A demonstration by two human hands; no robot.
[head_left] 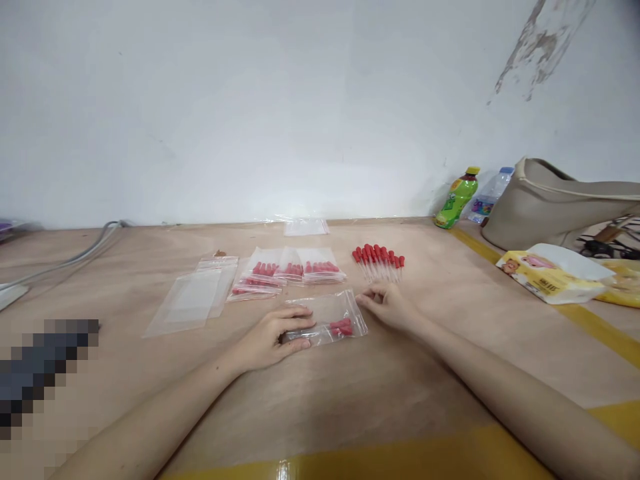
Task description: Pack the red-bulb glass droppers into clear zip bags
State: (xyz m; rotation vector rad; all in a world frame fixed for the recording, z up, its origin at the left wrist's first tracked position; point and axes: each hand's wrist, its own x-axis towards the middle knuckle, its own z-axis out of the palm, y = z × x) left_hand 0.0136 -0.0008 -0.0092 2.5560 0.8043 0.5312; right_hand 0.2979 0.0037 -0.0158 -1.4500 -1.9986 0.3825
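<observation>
My left hand [270,337] presses the clear bag [325,310] flat; my right [390,308], loosely curled, is at its three o'clock.

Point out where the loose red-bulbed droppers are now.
In the head view, the loose red-bulbed droppers lie right of centre, just beyond the right hand and right of the filled bags.

Tan-covered table [325,407]: clear bags [323,303], red-topped tubes [379,255], bottles [456,200], tissue pack [543,272].

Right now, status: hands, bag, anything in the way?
Left hand resting on clear bag, red bulbs inside. Right hand at bag's right end. Loose red-topped droppers just beyond, off the bag.
</observation>
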